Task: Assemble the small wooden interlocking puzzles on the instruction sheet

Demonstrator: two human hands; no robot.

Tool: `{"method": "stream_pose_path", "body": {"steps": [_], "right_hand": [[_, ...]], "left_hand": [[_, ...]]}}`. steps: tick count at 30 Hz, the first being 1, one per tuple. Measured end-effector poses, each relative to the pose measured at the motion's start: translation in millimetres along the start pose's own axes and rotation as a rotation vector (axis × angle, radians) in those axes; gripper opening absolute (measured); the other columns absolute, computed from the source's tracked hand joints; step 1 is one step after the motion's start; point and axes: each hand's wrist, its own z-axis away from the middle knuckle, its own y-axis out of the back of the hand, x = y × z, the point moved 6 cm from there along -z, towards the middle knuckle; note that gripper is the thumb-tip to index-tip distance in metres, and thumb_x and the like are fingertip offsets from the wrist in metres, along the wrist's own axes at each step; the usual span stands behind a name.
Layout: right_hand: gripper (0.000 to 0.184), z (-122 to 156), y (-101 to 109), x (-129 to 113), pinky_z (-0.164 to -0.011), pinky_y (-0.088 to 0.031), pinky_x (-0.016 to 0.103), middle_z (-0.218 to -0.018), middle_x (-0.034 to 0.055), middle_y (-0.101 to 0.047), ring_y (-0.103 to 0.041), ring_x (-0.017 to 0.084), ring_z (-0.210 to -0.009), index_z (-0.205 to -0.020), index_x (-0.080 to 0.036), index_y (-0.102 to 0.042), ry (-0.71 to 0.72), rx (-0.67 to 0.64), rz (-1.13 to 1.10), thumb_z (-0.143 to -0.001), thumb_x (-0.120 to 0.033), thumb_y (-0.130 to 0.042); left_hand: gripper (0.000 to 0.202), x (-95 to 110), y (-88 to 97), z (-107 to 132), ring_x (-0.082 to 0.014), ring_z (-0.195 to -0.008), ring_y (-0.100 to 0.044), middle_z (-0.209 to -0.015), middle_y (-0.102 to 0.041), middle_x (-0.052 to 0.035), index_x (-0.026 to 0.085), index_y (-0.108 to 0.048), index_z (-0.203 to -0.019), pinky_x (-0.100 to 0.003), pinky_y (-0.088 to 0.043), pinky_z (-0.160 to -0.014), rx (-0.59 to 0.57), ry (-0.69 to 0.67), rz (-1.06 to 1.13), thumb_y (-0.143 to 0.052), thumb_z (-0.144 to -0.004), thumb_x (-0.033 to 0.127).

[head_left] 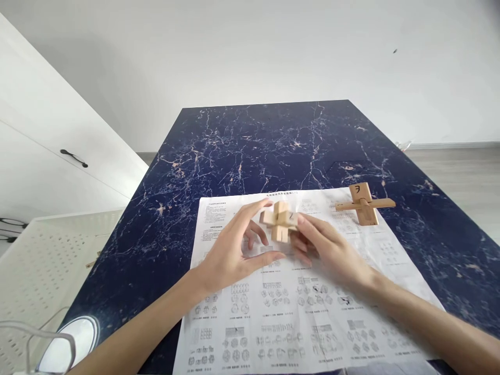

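Note:
A wooden burr puzzle [279, 221] of crossed light sticks is raised above the printed sheet, a dark mark on its right arm. My right hand [328, 245] pinches that arm between thumb and fingers. Curved around the left side of the puzzle, my left hand [234, 245] has its thumb and fingers apart; whether a fingertip touches the wood I cannot tell. Beneath both hands lies the instruction sheet [242, 284], covered with small assembly drawings. A second wooden cross puzzle [363, 204], marked with a number, rests at the sheet's upper right edge.
The dark blue marbled table [250, 151] reaches to a pale wall. To the left stand a white cabinet [97, 140] with a black handle and a white perforated basket [42, 260]. A round white object [70, 344] with a cable sits at the lower left.

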Motion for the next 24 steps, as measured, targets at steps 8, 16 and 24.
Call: {"method": "stream_pose_path", "body": {"steps": [8, 16, 24], "right_hand": [[0.016, -16.1, 19.2, 4.5, -0.038, -0.037, 0.01, -0.074, -0.0066, -0.05, -0.033, 0.002, -0.044, -0.091, -0.018, -0.06, -0.124, 0.17, -0.954, -0.102, -0.017, -0.072], [0.015, -17.2, 30.0, 6.1, -0.034, -0.04, 0.01, -0.074, -0.0063, -0.057, -0.041, 0.002, -0.044, -0.102, -0.016, -0.064, -0.056, 0.295, -1.057, -0.1, -0.023, -0.078], [0.031, -15.5, 25.6, 3.3, -0.036, -0.04, 0.013, -0.067, -0.0088, -0.046, -0.038, 0.003, -0.046, -0.087, -0.016, -0.063, -0.112, 0.246, -0.908, -0.081, -0.021, -0.094]], "left_hand": [[0.066, -8.9, 1.2, 1.0, -0.0174, -0.081, -0.067, -0.117, -0.071, -0.0083, 0.028, -0.04, -0.158, -0.027, -0.056, -0.06, 0.012, 0.223, 0.019, -0.07, -0.102, 0.047], [0.056, -10.4, 0.8, 0.4, -0.0181, -0.082, -0.068, -0.115, -0.071, -0.0078, 0.027, -0.046, -0.152, -0.03, -0.056, -0.064, 0.008, 0.229, 0.016, -0.067, -0.104, 0.046], [0.043, -9.5, 0.9, -2.1, -0.0175, -0.087, -0.07, -0.122, -0.071, -0.0083, 0.025, -0.053, -0.144, -0.035, -0.061, -0.077, 0.004, 0.183, -0.018, -0.065, -0.106, 0.041]]}}
